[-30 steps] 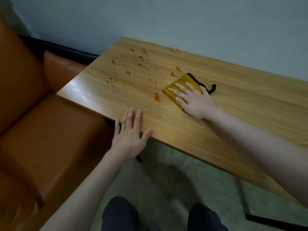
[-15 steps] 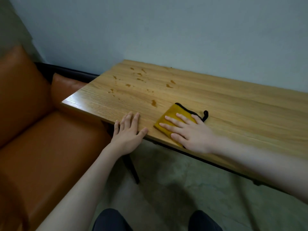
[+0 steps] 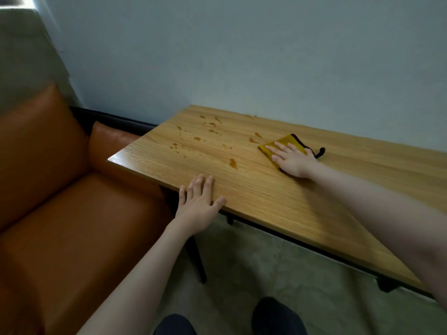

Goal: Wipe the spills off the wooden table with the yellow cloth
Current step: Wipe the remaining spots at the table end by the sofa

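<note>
The wooden table (image 3: 302,209) runs from centre to right against the wall. Several brown spills (image 3: 210,131) dot its far left part, with one larger drop (image 3: 233,163) nearer the front. A folded yellow cloth (image 3: 289,140) with black edging lies flat on the table just right of the spills. My right hand (image 3: 291,159) presses flat on the cloth with straight fingers. My left hand (image 3: 199,201) rests flat on the table's front edge, fingers straight.
An orange leather sofa (image 3: 60,213) stands to the left, its cushion touching the table's left end. A pale wall (image 3: 242,56) runs right behind the table. Black table legs (image 3: 197,259) and grey floor (image 3: 278,269) show below, with my knees at the bottom.
My right hand has slid the cloth from the table's front edge back toward the wall, stopping beside the spills. The left hand stayed on the edge. The camera view shifted.
</note>
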